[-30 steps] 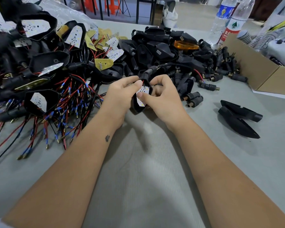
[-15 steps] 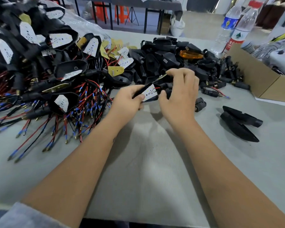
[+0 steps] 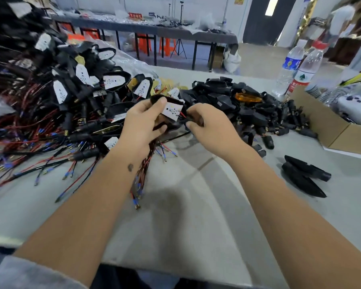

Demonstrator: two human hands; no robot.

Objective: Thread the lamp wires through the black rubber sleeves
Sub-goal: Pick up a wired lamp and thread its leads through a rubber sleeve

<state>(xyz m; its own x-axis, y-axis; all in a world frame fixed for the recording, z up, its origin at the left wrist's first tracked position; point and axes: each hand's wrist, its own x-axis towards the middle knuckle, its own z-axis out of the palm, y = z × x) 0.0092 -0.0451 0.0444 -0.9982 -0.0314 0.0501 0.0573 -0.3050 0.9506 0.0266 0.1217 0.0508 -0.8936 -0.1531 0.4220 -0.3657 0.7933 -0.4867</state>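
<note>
Left hand (image 3: 142,122) grips the lamp (image 3: 171,110); right hand (image 3: 208,124), just to its right, pinches the black sleeve (image 3: 183,121) at the red wire (image 3: 182,114).

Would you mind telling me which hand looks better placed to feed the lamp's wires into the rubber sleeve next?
Probably the right hand: its fingertips already pinch the black rubber sleeve where the red wire leaves the lamp housing. The left hand is occupied gripping the housing steady.
</note>
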